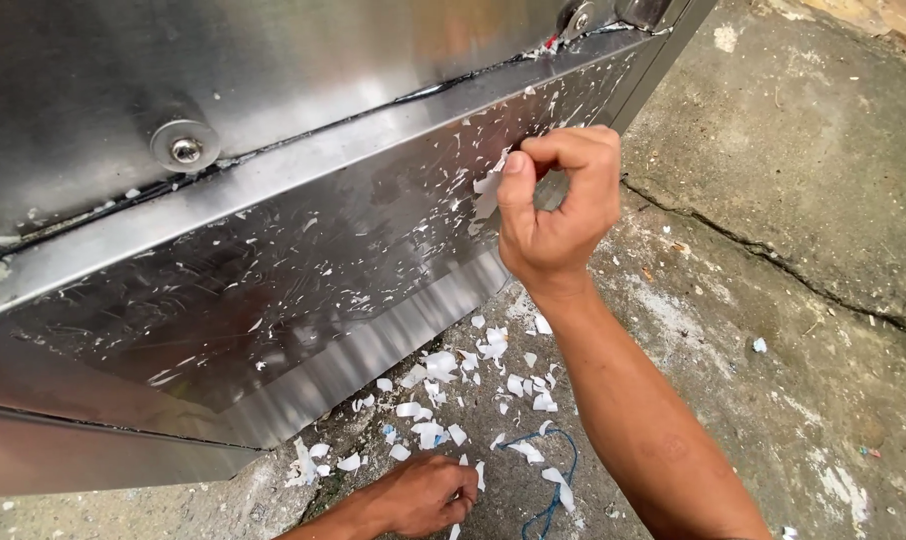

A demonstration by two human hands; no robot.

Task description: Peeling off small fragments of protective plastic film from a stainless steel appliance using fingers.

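The white film strip (488, 192) sticks to the shiny metal panel (273, 270), up near the panel's right end. It hangs mostly up and down, and it sits just left of your right hand (558, 205). Your right hand is curled tight, with the thumb and first finger pinching the top edge of that strip. This hand is the one on the strip; the other is far below it.

Many tiny white bits still cling all over the panel. A round bolt (184, 147) sits higher up on the left, above a thin dark seam.

Your left hand (423, 495) is down low on the concrete floor (773, 300). Its fingers are bent and pressed on the ground, and you cannot tell if it holds anything. Around it lie lots of torn white scraps (443, 385) in a loose heap under the panel. A thin blue string (558, 480) curls just right of that hand. A long crack (773, 265) runs across the floor on the right. No boxes or bins show here.
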